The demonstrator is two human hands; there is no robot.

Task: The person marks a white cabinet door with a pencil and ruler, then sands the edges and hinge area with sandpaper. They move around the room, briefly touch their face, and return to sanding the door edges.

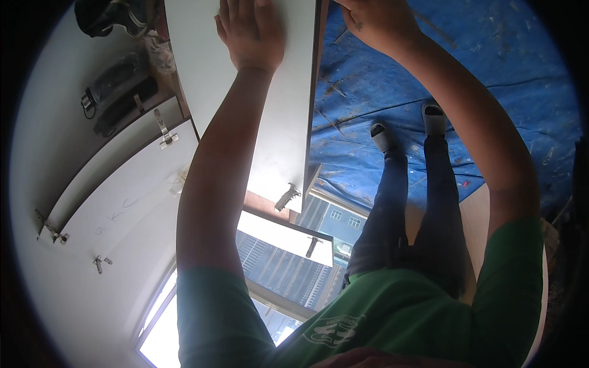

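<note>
A pale wall (67,178) curves along the left of the room, and a creased, flecked blue sheet (491,55) covers the floor on the right. Nearest is the person's green T-shirt (411,319), with a white print on its chest; both bare arms reach from its sleeves toward the upper edge of the view. The left hand (253,38) lies palm down on a long white panel (285,116), its fingers stretched out, the tips partly cut off by the frame. The right hand (380,24) is near the panel's brown right-hand edge; its fingers run out of view, so I cannot tell whether it grips anything or touches the panel. The panel stretches from the top of the view down between the left arm and the blue sheet, with a metal hinge (287,197) at its lower corner. Just below that corner is a shorter white board (291,240), carrying a dark hinge (313,246). Left of the arm is a wide white door (132,190), its edge bowed by the lens, with faint handwriting and several metal fittings (167,136). Dark trousers (438,202) lead down to grey slip-on shoes (434,121) on the sheet, a light wood-coloured surface (477,214) beside the legs. Farther off, upper left, are a black case (123,83) and a dark bag (113,17). Farthest, past a bright window (162,325), are grey ribbed roofs (264,257) and a blue building (346,224).
</note>
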